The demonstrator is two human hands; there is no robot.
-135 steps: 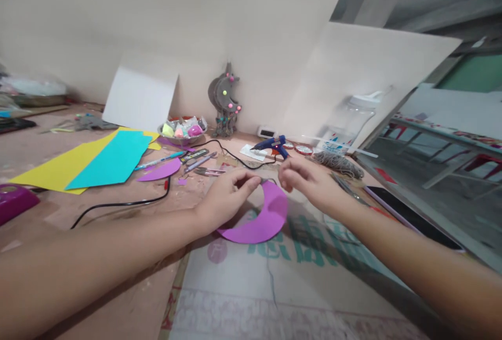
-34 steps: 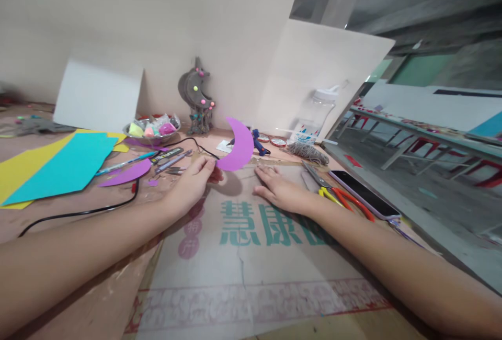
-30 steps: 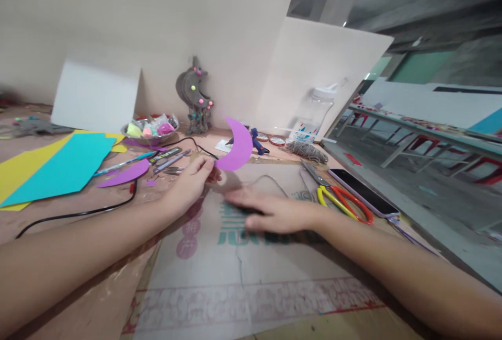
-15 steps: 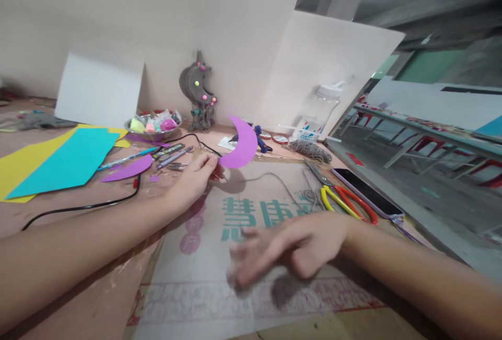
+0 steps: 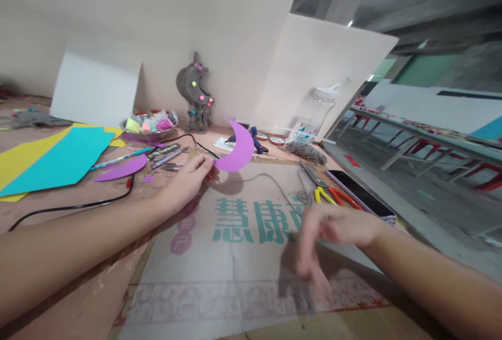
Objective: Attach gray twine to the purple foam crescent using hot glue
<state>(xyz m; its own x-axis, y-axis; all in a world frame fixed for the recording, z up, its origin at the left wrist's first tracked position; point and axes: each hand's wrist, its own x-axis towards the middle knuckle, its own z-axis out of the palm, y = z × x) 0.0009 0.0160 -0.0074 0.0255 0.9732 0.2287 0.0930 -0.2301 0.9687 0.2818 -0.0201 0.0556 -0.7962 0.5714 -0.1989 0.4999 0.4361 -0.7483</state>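
Note:
My left hand (image 5: 192, 175) pinches the lower tip of a purple paper crescent moon (image 5: 243, 150) between thumb and fingers, holding it up above the far edge of a printed cardboard sheet (image 5: 196, 277). My right hand (image 5: 327, 235) hovers over the right side of the cardboard, blurred, its fingers hanging down and apart with nothing in them. Just beyond it lie scissors (image 5: 311, 175) with yellow and red handles, partly covered by that hand. A thin grey yarn strand (image 5: 270, 177) runs across the cardboard behind.
A phone (image 5: 358, 191) lies right of the scissors, and a grey yarn bundle (image 5: 306, 152) behind them. Near the wall are a blue glue gun (image 5: 259, 143), a water bottle (image 5: 311, 115), a decorated grey moon (image 5: 195, 86) and a clay bowl (image 5: 149, 133). Blue paper (image 5: 58, 159) lies left.
My right hand has moved right and its fingers now droop downward, uncovering more of the cardboard's print. My left hand keeps the crescent up. The view has shifted slightly.

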